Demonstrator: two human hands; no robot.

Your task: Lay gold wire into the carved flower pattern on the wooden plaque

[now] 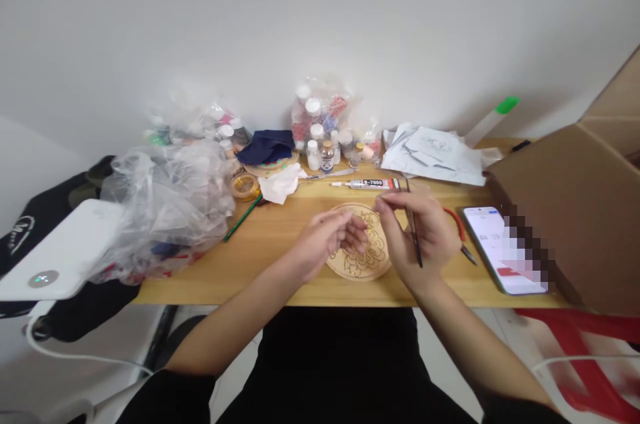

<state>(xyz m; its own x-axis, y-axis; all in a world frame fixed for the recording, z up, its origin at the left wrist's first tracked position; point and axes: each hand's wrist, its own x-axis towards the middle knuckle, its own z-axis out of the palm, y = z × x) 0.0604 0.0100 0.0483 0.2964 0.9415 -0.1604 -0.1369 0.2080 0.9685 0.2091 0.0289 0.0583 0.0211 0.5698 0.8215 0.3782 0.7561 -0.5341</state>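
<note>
A round wooden disc [365, 269] with a flower pattern of dark lines lies on the table in front of me. Over its left part hovers my left hand [333, 241], its fingers loosely bent and apart, with nothing visible in them. My right hand [425, 231] is at the disc's right edge, thumb and index finger brought close together. It holds thin black tweezers [414, 234], which lie across the fingers with one end pointing down toward the wrist. Behind the hands rests a tube of B-7000 glue [373, 184].
Small capped bottles [320, 154] and bags stand along the wall. A crumpled plastic bag [165, 204], white power bank [65, 251] and green pencil [243, 217] are on the left. Right are red-handled pliers [461, 231], a phone [493, 247] and a cardboard box [565, 211].
</note>
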